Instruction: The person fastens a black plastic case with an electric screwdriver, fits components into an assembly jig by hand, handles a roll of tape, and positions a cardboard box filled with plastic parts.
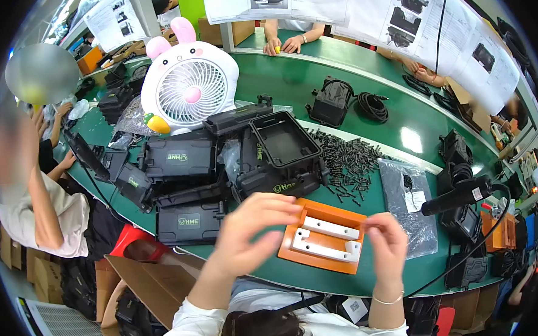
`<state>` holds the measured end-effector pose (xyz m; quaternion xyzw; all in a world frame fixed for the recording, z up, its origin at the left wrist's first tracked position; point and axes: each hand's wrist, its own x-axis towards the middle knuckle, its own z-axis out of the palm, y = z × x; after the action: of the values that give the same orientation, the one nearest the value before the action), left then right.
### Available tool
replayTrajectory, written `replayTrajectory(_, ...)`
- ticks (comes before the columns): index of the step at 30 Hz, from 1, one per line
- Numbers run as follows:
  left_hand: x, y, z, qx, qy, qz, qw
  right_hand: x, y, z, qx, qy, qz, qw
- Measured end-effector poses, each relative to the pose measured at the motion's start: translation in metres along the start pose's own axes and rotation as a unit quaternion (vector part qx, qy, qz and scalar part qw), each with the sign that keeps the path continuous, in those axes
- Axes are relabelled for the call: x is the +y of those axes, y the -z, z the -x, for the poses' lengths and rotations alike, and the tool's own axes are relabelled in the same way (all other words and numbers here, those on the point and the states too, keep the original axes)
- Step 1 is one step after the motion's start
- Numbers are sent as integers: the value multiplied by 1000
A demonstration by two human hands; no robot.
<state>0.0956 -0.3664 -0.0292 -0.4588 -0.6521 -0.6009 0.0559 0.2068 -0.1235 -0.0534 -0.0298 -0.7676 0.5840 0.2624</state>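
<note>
An orange fixture (pixel 290 251) with two white slotted rails (pixel 326 254) lies on the green bench right in front of me. My left hand (pixel 251 233) is over its left end, fingers stretched out and slightly blurred, with nothing visible in them. At the fixture's upper right corner, my right hand (pixel 387 241) has its fingers and thumb bent in against the edge. Just beyond the fixture stand black plastic cases, including an open empty shell (pixel 285 138) on a stack. A heap of small black screw-like parts (pixel 351 163) spreads beside them.
A rabbit-shaped fan (pixel 188 81) stands at the back left. To the right are a clear plastic bag (pixel 415 233) and a black handheld tool (pixel 456 197) with a cord. A black device (pixel 331 102) lies by a coiled cable (pixel 372 106). Other people sit around the bench.
</note>
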Motion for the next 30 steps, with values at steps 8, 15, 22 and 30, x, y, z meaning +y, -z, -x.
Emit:
replayTrajectory(8, -59, -90, 5, -71, -16, -130, 989, 33, -37, 10, -86, 66, 157, 982)
replayTrajectory(15, -60, -93, 4, -63, 16, -111, 992, 33, -34, 0, -131, 67, 159, 976)
replayTrajectory(22, -64, -95, 10, -69, 35, -90, 993, 38, -33, -1, -138, 69, 135, 979)
replayTrajectory(30, -65, -95, 12, -86, 39, -90, 991, 37, -33, 0, -121, 47, 131, 983)
